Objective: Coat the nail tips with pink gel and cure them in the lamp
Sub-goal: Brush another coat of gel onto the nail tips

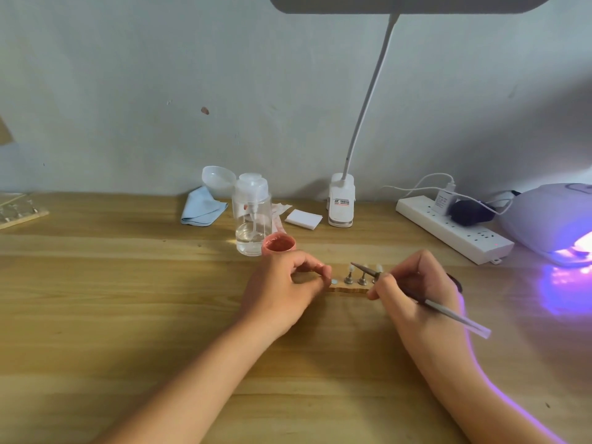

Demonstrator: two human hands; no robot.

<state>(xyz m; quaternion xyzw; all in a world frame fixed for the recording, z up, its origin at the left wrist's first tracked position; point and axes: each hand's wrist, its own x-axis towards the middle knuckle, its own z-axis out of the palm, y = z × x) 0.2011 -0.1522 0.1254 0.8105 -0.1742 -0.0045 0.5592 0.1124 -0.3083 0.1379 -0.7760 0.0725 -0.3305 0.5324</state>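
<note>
A small wooden strip (347,288) lies mid-table with metal stands (348,278) carrying pale nail tips (351,268). My left hand (285,290) pinches something small at the strip's left end, beside a bare round disc (334,282); what it pinches is hidden by the fingers. My right hand (413,283) grips a thin gel brush (426,303), whose tip points left over the stands. An open pot of pink gel (278,244) sits just behind my left hand. The curing lamp (554,219) glows violet at the right edge.
A clear pump bottle (251,216) stands behind the gel pot, with a blue cloth (201,208) and white pads (302,218) near the wall. A clip desk lamp (341,203) and a white power strip (455,232) lie right of them. Another strip of stands (19,211) sits far left.
</note>
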